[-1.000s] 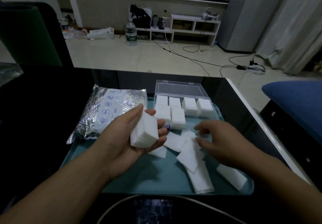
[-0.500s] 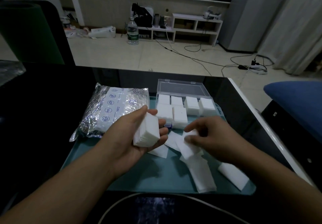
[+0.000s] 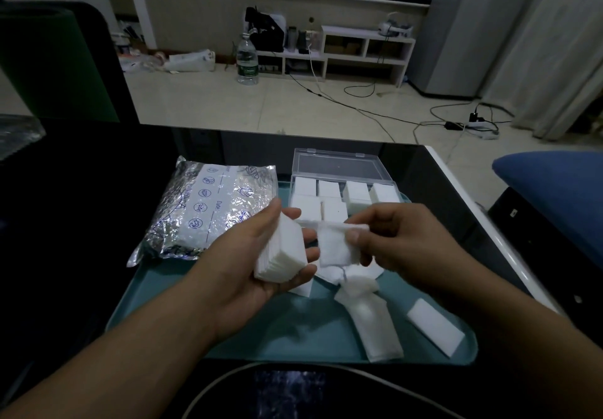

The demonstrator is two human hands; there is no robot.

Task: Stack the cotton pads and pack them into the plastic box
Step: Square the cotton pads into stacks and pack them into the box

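Note:
My left hand (image 3: pixel 257 255) grips a thick stack of white cotton pads (image 3: pixel 282 252) above the teal tray (image 3: pixel 228 330). Just right of it, my right hand (image 3: pixel 394 239) pinches a single cotton pad (image 3: pixel 332 247) that hangs close to the stack. Loose pads (image 3: pixel 375 324) lie on the tray below my hands, and a small stack (image 3: pixel 435 327) lies at the tray's right. Behind my hands the clear plastic box (image 3: pixel 339 170) stands with its lid open, its compartments holding several pad stacks (image 3: pixel 357 191).
A silver foil bag (image 3: pixel 212 209) lies on the tray's left part. The tray sits on a dark table (image 3: pixel 81 222) whose white right edge (image 3: pixel 483 229) is near. A blue cushion (image 3: pixel 554 187) is at the right. A white cable (image 3: pixel 391 382) curves along the near edge.
My right hand has picked one pad off the tray and lifted it up and left, beside the stack in my left hand. My left hand has barely moved.

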